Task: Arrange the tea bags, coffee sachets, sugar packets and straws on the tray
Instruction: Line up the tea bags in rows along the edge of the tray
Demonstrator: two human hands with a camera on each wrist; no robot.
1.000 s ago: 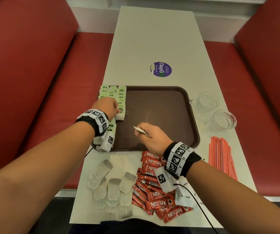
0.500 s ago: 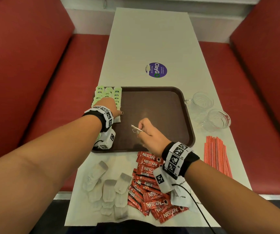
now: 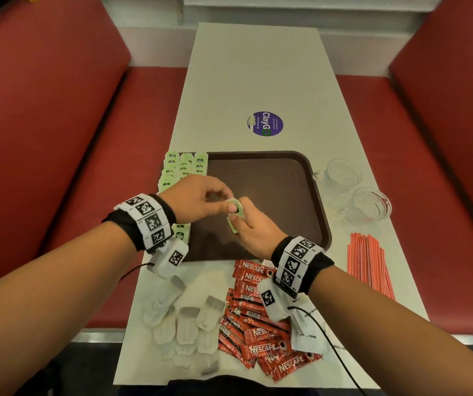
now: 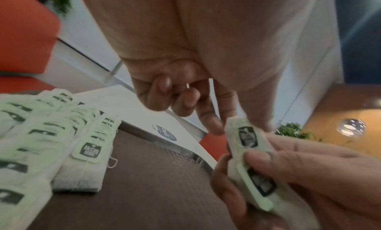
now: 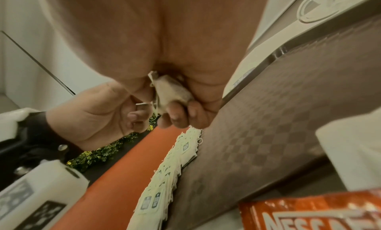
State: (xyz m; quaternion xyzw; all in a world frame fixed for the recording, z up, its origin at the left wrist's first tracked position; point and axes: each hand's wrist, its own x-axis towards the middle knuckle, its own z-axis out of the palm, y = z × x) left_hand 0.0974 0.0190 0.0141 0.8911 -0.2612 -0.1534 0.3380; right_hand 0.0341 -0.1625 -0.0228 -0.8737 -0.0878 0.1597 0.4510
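Over the brown tray my two hands meet. My right hand grips a small stack of tea bags with green tags, seen close up in the left wrist view and curled in the fingers in the right wrist view. My left hand pinches the top tea bag's tag between thumb and forefinger. Rows of green-tagged tea bags lie along the tray's left side.
Red coffee sachets and pale white packets lie on the table near me, with white sugar packets under my right wrist. Red straws lie at the right. Two glass cups stand right of the tray. Red benches flank the table.
My left hand left the tea bag rows and moved right to my right hand. It now pinches the top tea bag held there. My right hand rose slightly.
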